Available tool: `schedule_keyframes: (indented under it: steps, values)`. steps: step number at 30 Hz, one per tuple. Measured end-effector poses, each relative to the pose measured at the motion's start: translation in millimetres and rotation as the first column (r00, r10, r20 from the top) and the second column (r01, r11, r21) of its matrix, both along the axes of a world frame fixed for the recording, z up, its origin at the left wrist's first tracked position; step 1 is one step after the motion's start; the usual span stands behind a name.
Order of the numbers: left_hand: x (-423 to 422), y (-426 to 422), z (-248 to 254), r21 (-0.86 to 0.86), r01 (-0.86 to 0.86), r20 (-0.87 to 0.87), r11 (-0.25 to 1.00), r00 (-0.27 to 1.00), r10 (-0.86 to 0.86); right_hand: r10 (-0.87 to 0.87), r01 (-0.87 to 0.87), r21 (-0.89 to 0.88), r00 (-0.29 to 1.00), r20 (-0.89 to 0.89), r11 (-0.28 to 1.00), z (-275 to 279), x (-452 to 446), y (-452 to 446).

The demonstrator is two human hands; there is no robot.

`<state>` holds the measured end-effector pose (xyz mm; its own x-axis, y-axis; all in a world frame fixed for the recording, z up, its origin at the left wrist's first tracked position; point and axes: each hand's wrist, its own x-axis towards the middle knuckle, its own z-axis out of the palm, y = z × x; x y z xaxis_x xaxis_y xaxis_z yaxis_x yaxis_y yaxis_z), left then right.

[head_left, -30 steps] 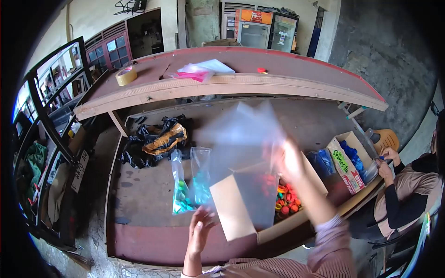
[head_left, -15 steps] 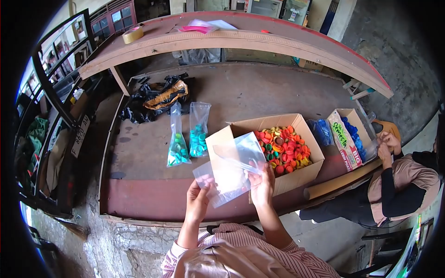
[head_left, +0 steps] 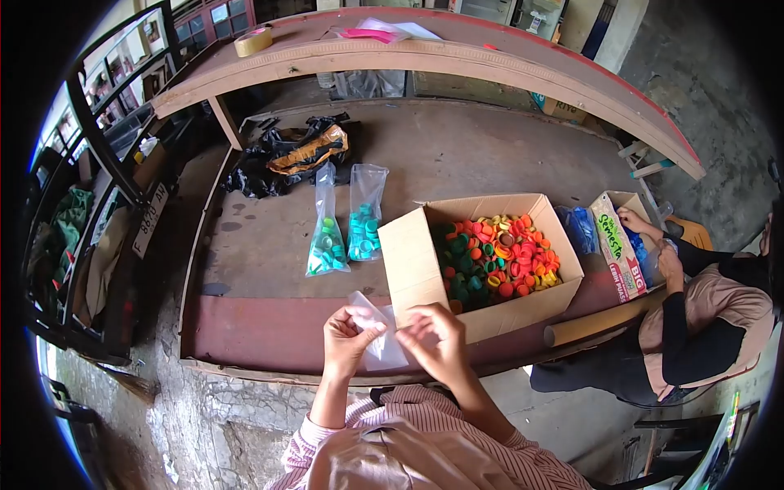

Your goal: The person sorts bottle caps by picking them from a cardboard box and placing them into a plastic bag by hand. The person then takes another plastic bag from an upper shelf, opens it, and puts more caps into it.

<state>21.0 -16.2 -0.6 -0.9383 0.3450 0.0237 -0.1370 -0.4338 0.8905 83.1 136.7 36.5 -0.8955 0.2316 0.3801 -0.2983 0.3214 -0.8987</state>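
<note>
My left hand (head_left: 347, 339) pinches a clear plastic bag (head_left: 384, 353), which hangs low over the table's front edge. Close by on the right is my right hand (head_left: 437, 339), its fingers bent and apart with nothing visible in them. Just beyond it stands an open cardboard box (head_left: 510, 320) filled with red, orange, yellow and green bottle caps (head_left: 516, 260). Two clear bags of teal caps, a left one (head_left: 328, 249) and a right one (head_left: 365, 233), lie on the table to the left of the box.
A black plastic bag (head_left: 261, 167) is crumpled at the back left. Above the table runs a raised shelf (head_left: 457, 61) with a tape roll (head_left: 253, 41). To the right, a co-worker's hands (head_left: 668, 261) are at a smaller carton (head_left: 618, 249) with blue caps.
The clear bag has come down and towards me, away from the box. My right hand has let go of it. The co-worker's one hand has reached into the smaller carton.
</note>
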Motion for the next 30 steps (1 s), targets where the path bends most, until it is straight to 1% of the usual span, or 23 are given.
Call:
schedule_keyframes:
  steps: [1, 2, 4, 5, 6, 7, 8, 10, 11, 12, 14, 15, 16, 17, 18, 20, 21, 22, 24, 25, 27, 28, 30]
  values:
    - [2, 3, 5, -0.089, -0.026, -0.033, 0.996, 0.999, 0.024, 0.055, -0.053, -0.037, 0.997, 0.052, 0.998, 0, 0, -7]
    - [3, 6, 0, -0.14, -0.067, -0.168, 0.988, 0.985, 0.043, 0.07, -0.063, -0.074, 0.994, 0.09, 0.995, 0, -2, -15]
    - [8, 10, -7, -0.297, -0.118, -0.225, 0.948, 0.973, 0.051, 0.085, -0.066, -0.164, 0.991, 0.108, 0.984, -23, -6, -17]
    - [8, 8, -5, -0.348, -0.077, -0.199, 0.934, 0.98, 0.007, 0.1, -0.061, -0.227, 0.981, 0.166, 0.972, -23, -6, -13]
    - [8, 8, -2, -0.347, -0.076, -0.198, 0.935, 0.98, 0.007, 0.119, -0.051, -0.288, 0.967, 0.223, 0.956, -23, -6, -9]
    - [7, 8, 3, -0.367, -0.012, -0.15, 0.93, 0.988, -0.047, 0.122, -0.025, -0.408, 0.969, 0.215, 0.913, -33, -9, -6]
    - [7, 8, 4, -0.384, 0.054, -0.099, 0.922, 0.99, -0.099, 0.147, 0.019, -0.503, 0.946, 0.287, 0.864, -37, -12, -1]
    - [6, 5, -6, -0.4, 0.045, -0.14, 0.916, 0.984, -0.109, 0.273, 0.067, -0.828, 0.927, 0.258, 0.557, -49, -18, 9]
    - [5, 4, -10, -0.442, 0.09, -0.144, 0.892, 0.975, -0.169, 0.278, 0.114, -0.899, 0.928, 0.249, 0.423, -47, -19, 10]
    - [4, 3, -15, -0.484, 0.132, -0.146, 0.865, 0.963, -0.228, 0.282, 0.111, -0.899, 0.927, 0.247, 0.424, -51, -20, 12]
    - [6, 8, -26, -0.456, 0.155, -0.141, 0.876, 0.96, -0.243, 0.382, 0.054, -0.988, 0.918, 0.106, 0.144, -64, -23, 16]
    - [8, 13, -31, -0.339, 0.17, -0.082, 0.925, 0.974, -0.209, 0.443, 0.064, -0.982, 0.886, 0.139, 0.18, -67, -25, 18]
    - [10, 15, -35, -0.217, 0.175, -0.019, 0.96, 0.983, -0.183, 0.449, 0.062, -0.981, 0.883, 0.139, 0.181, -71, -26, 18]
    - [10, 16, -38, -0.231, 0.164, 0.04, 0.959, 0.986, -0.159, 0.398, 0.135, -0.956, 0.887, 0.234, 0.262, -74, -29, 17]
    - [9, 18, -41, -0.231, 0.158, 0.037, 0.96, 0.987, -0.154, 0.338, 0.208, -0.919, 0.884, 0.324, 0.335, -77, -31, 14]
    - [6, 22, -49, -0.119, -0.009, 0.145, 0.993, 0.989, 0.026, 0.346, 0.185, -0.925, 0.889, 0.301, 0.331, -95, -35, 13]
    - [1, 19, -42, -0.054, -0.051, 0.182, 0.997, 0.981, 0.06, 0.275, 0.179, -0.875, 0.904, 0.327, 0.45, -98, -36, 10]
    - [-6, 15, -49, 0.007, -0.088, 0.206, 0.996, 0.975, 0.084, 0.201, 0.18, -0.81, 0.918, 0.343, 0.559, -104, -36, 6]
    - [-12, 15, -48, 0.263, -0.127, 0.42, 0.957, 0.907, 0.005, 0.195, 0.231, -0.79, 0.894, 0.402, 0.568, -109, -36, -6]
    - [-12, 14, -45, 0.261, -0.128, 0.421, 0.957, 0.907, 0.007, 0.217, 0.198, -0.775, 0.892, 0.396, 0.6, -111, -37, -9]
    - [-10, 13, -25, 0.293, 0.001, 0.508, 0.956, 0.847, -0.156, 0.236, 0.164, -0.762, 0.892, 0.386, 0.627, -115, -42, -7]
    - [-9, 12, -29, 0.29, 0.003, 0.509, 0.957, 0.846, -0.157, 0.244, 0.192, -0.784, 0.883, 0.4, 0.59, -117, -45, -1]
    - [-3, 8, -47, 0.283, 0.252, 0.366, 0.925, 0.863, -0.347, 0.216, 0.277, -0.818, 0.877, 0.43, 0.504, -109, -53, 8]
